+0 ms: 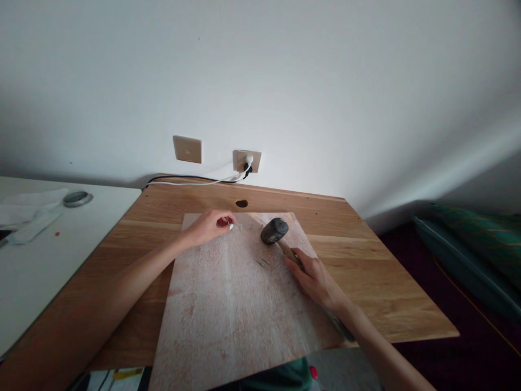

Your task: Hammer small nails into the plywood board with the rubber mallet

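A pale wooden board (pixel 228 304) lies on a wooden desk (pixel 366 266). My left hand (pixel 209 225) is near the board's far edge, its fingers pinched on a small nail (pixel 236 226) that touches the board. My right hand (pixel 315 279) rests on the board and is closed around the wooden handle of a hammer (pixel 274 231), whose dark head lies on the board just right of the nail. A few loose nails (pixel 262 263) lie on the board between the two hands.
A white table (pixel 44 255) with a round metal lid (pixel 77 199) and cloths stands at the left. Wall sockets with a white plug (pixel 247 161) and cables sit behind the desk. A round hole (pixel 241 203) is in the desk. Green bedding (pixel 472 239) lies at the right.
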Tool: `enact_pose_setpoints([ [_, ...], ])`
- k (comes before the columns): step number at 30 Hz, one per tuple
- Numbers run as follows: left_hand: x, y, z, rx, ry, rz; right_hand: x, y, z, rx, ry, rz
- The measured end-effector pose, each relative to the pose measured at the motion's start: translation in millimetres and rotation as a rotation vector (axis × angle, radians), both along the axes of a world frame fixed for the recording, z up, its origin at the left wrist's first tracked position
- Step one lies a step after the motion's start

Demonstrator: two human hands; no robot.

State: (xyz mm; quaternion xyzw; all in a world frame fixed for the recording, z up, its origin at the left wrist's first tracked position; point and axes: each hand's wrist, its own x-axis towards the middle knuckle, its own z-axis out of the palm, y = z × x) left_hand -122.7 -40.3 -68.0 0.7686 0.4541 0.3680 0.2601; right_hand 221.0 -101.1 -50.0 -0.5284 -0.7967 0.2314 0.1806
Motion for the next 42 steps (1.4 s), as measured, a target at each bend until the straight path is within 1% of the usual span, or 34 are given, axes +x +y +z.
enact_pose_setpoints([
  [9, 0, -3, -2.8, 0.014, 0.029, -0.014, -2, 1, 4.5, -0.005, 0.013, 0.007],
  [12, 2, -4, -2.8, 0.041, 0.021, -0.006, -3, -1, 8.9, -0.019, 0.021, 0.023],
  [15, 3, -3, -2.1, 0.047, 0.014, 0.018, -8, -1, 17.4, -0.031, 0.027, 0.033],
  [18, 3, -2, -2.4, 0.020, 0.016, 0.005, -22, 5, 31.6, -0.037, 0.027, 0.043],
  [21, 1, -2, -4.4, -0.010, -0.017, 0.023, -43, 16, 46.3, -0.006, -0.009, 0.112],
  [23, 0, -2, -6.3, -0.037, -0.048, 0.047, -59, 22, 51.6, 0.021, -0.038, 0.158],
  [26, 0, -1, -9.3, -0.066, -0.090, 0.046, -77, 26, 50.7, 0.041, -0.074, 0.199],
  [29, 0, 1, -11.2, -0.061, -0.108, 0.042, -85, 28, 46.1, 0.050, -0.113, 0.227],
  [37, 2, -1, -7.2, -0.044, -0.054, 0.076, -87, 27, 44.1, 0.060, -0.159, 0.248],
  [42, 2, -1, -8.2, -0.068, -0.055, 0.057, -83, 30, 41.7, 0.058, -0.144, 0.239],
])
